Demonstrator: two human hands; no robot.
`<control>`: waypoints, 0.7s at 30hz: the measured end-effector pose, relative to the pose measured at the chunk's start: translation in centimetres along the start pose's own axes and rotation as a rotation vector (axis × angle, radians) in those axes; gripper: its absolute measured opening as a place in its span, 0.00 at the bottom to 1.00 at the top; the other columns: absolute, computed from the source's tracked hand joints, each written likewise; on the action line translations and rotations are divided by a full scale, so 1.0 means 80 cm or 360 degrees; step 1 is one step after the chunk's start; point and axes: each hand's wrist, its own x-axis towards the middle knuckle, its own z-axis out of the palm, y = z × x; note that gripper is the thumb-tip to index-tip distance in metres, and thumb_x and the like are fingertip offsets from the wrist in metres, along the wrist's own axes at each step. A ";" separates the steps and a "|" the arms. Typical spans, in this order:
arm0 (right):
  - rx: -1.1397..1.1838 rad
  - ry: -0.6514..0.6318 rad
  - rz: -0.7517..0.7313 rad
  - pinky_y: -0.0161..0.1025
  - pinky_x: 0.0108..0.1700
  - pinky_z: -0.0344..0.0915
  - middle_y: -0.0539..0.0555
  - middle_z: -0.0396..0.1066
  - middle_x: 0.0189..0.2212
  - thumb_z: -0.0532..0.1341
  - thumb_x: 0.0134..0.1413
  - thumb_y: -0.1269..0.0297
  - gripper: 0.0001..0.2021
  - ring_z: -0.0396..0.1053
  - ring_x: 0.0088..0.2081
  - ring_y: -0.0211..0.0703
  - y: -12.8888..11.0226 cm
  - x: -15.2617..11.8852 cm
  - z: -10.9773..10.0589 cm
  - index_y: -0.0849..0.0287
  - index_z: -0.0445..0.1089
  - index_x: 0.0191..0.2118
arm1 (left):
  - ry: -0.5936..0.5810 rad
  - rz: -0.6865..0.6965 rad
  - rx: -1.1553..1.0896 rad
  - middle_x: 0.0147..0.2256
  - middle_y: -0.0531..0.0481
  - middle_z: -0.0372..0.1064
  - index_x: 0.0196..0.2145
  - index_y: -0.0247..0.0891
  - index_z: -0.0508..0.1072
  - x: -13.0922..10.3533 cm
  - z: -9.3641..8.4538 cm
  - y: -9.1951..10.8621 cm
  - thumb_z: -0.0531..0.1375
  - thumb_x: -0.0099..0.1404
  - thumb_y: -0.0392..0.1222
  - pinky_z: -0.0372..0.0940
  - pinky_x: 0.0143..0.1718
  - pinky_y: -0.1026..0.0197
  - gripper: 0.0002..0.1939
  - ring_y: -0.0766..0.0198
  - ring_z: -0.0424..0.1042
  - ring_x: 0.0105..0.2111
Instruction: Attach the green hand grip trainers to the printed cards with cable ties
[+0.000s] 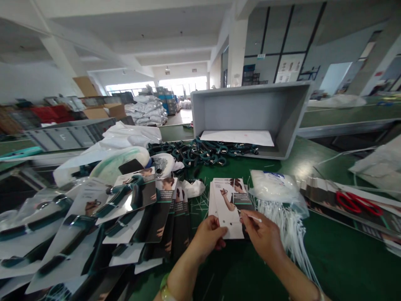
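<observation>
A printed cardboard card (230,200) with a picture of an arm lies in front of me, apparently on top of a few more. My left hand (209,234) pinches its lower left edge between thumb and fingers. My right hand (263,236) is closed on a thin white cable tie (253,217), held against the card's right side near its small holes. Right beside that hand, a bundle of white cable ties (288,221) spills from a clear plastic bag (274,186). The fingertips of my right hand are partly hidden.
Cards with dark green hand grips (120,198) tied on pile up at left. More grips (200,152) lie before a tipped grey crate (247,108). Red-handled scissors (359,203) rest on stacked cards (328,192) at right. A white tub (163,164) holds small metal parts.
</observation>
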 end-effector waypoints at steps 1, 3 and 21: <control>-0.0065 0.0036 -0.0065 0.40 0.36 0.71 0.57 0.74 0.31 0.53 0.56 0.57 0.14 0.73 0.33 0.45 -0.003 -0.002 -0.005 0.60 0.71 0.37 | -0.0003 0.0013 -0.0021 0.17 0.60 0.61 0.26 0.39 0.57 -0.002 0.005 -0.001 0.64 0.46 0.48 0.49 0.13 0.71 0.19 0.73 0.62 0.12; -0.0141 0.0103 -0.0117 0.40 0.37 0.70 0.57 0.74 0.32 0.53 0.56 0.59 0.13 0.73 0.33 0.45 -0.005 -0.006 -0.014 0.59 0.71 0.37 | 0.0018 0.0045 -0.0054 0.18 0.59 0.63 0.27 0.39 0.55 -0.005 0.013 -0.002 0.63 0.47 0.48 0.50 0.13 0.71 0.19 0.72 0.63 0.13; 0.0732 -0.0083 0.0873 0.31 0.18 0.57 0.49 0.68 0.18 0.59 0.47 0.50 0.16 0.62 0.18 0.34 0.007 -0.006 -0.006 0.60 0.68 0.25 | -0.0042 0.0207 -0.0041 0.28 0.50 0.64 0.32 0.38 0.63 -0.027 0.047 -0.003 0.54 0.56 0.57 0.59 0.15 0.72 0.18 0.63 0.68 0.31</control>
